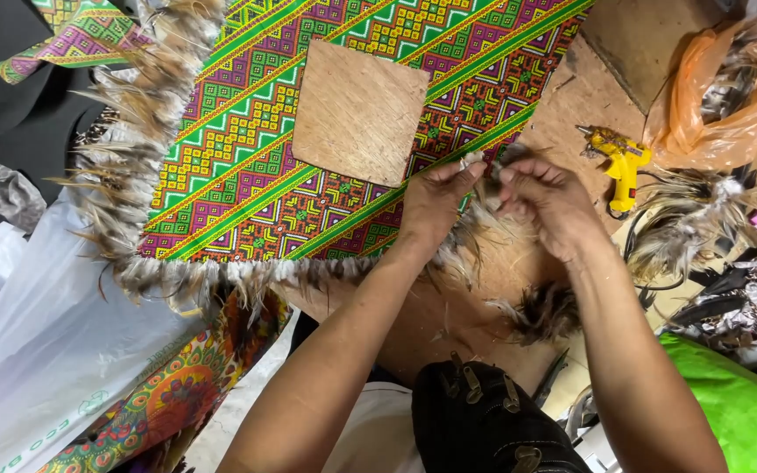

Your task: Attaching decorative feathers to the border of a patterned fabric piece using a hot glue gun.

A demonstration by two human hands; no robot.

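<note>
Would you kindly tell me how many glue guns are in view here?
1. A yellow glue gun lies on the wooden board, right of the right hand and below the orange bag. Others may be hidden under the feathers and bags.

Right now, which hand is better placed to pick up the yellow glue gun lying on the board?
The right hand. It is nearer to the glue gun, which lies just to its right on the wooden board. The left hand pinches feathers at the patterned fabric edge and would have to cross over.
</note>
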